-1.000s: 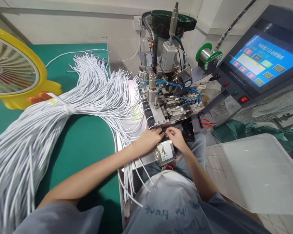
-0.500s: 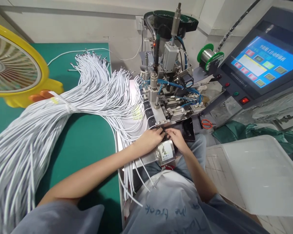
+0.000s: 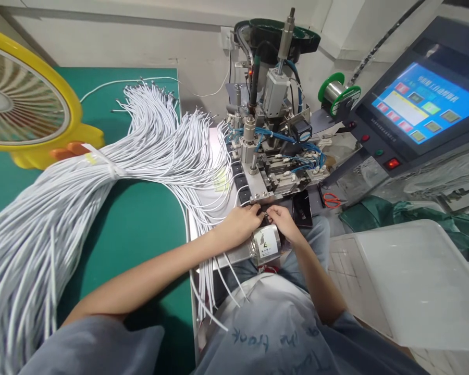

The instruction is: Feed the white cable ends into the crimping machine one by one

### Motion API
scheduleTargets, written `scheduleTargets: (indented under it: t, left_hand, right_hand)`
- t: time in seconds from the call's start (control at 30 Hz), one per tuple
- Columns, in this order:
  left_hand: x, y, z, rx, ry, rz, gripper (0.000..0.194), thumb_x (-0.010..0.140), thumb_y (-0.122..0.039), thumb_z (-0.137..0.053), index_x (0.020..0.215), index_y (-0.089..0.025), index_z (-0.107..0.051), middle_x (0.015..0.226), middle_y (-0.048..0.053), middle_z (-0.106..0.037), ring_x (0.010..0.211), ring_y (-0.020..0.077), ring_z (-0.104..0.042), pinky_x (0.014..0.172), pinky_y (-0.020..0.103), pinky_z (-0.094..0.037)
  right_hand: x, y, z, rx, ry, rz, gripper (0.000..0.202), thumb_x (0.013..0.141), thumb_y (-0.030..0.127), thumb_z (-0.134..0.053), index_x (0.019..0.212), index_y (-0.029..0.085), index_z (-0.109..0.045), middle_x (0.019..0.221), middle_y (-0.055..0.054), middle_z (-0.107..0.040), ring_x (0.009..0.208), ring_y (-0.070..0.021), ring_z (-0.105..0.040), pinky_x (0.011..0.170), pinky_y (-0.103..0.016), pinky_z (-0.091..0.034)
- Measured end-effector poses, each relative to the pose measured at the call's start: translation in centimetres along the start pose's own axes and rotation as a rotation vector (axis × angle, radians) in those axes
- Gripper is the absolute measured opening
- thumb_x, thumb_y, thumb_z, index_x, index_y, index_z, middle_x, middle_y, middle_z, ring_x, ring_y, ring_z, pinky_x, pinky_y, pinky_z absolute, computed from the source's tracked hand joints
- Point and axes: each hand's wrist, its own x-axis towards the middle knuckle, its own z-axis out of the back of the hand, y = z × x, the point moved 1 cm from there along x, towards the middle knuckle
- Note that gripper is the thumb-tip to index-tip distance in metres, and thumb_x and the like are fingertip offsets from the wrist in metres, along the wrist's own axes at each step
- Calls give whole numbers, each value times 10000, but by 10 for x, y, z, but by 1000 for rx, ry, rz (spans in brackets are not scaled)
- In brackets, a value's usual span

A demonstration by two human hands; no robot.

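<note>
Two hands close together before a pneumatic machine (image 3: 277, 151).
Whether the left grip (image 3: 242, 225) or right grip (image 3: 285, 221) grasps anything, I can't tell from here; bundled white cables (image 3: 156, 156) spread left of both, across the green desk (image 3: 148, 229).

The screen (image 3: 428, 101) glows brightly while fine details look soft

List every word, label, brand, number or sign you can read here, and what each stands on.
"the track": upside down on the shirt; lettering beside it unclear.
Screen: heading and button text too blurred to read.
Monitor housing: print below the screen too small.
White label: print too small.
</note>
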Motion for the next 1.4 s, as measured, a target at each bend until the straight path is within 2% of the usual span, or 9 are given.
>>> scheduleTargets:
  t: [0.2, 0.37, 0.5, 0.57, 0.7, 0.9, 1.07, 1.23, 1.4]
  left_hand:
    - [-3, 0, 13, 10, 97, 99, 212, 756, 5, -440, 709, -89, -624, 722, 111, -600, 679, 217, -609, 526, 297, -400]
    - [-8, -3, 11, 21, 46, 98, 189, 734, 9, -471, 658, -93, -611, 715, 110, -591, 710, 216, -610, 498, 267, -377]
    - [-9, -2, 11, 24, 54, 151, 217, 741, 21, -439, 692, -88, -621, 749, 125, -612, 673, 234, -625, 487, 281, -379]
    - [-8, 2, 12, 52, 72, 239, 251, 763, 27, -411, 823, -59, -639, 767, 145, -628, 685, 256, -638, 490, 286, -383]
    - [-6, 5, 12, 109, 99, 334, 360, 795, 38, -363, 1084, 0, -573, 751, 165, -639, 683, 270, -647, 485, 279, -367]
    - [-8, -18, 19, -105, -4, 84, 186, 802, -64, -428, 831, -88, -610, 739, 103, -626, 672, 216, -620, 535, 279, -399]
    - [-13, -41, 21, -709, -74, -202, 322, 957, -252, -305, 1055, -139, -591, 976, 72, -634, 881, 142, -599, 780, 240, -447]
    - [-8, -32, 14, -873, -184, -79, 342, 930, -346, -407, 1140, -131, -569, 1024, 97, -619, 952, 176, -575, 828, 280, -436]
    - [-5, -21, 11, -980, -306, -72, 270, 929, -253, -405, 1001, -145, -643, 841, 53, -587, 785, 123, -556, 719, 231, -435]
  right_hand:
    - [5, -4, 0, -108, 34, 49, 269, 736, 422, -457, 593, 194, -446, 491, 41, -399, 480, -110, -365, 482, -237, -291]
    - [-3, 4, 10, -227, -196, 87, 226, 772, 331, -425, 590, 196, -425, 547, 27, -401, 561, -129, -369, 548, -252, -270]
    - [-46, 24, 6, -266, -366, 225, 247, 850, 319, -397, 645, 192, -452, 577, 24, -421, 553, -122, -378, 547, -244, -280]
    - [-75, 33, -6, -336, -295, 251, 259, 872, 303, -397, 676, 185, -518, 594, 9, -496, 553, -122, -422, 541, -242, -290]
    - [-114, 35, -42, -694, 141, 148, 352, 866, 342, -454, 573, 179, -562, 528, -20, -559, 505, -132, -455, 534, -263, -270]
    - [-121, 23, -60, -726, 479, 132, 207, 861, 220, -443, 803, 177, -636, 765, -51, -682, 705, -165, -594, 641, -257, -339]
    - [-114, 42, -22, -584, 263, 138, 225, 859, 187, -414, 845, 142, -634, 913, -113, -673, 802, -199, -600, 702, -290, -401]
    - [-97, 52, 12, -182, 15, 130, 125, 803, 265, -535, 802, 166, -611, 712, -29, -623, 642, -144, -569, 597, -253, -446]
    - [-81, 52, 15, 161, -209, 173, 199, 680, 264, -669, 831, 178, -570, 678, -3, -576, 628, -122, -561, 589, -235, -472]
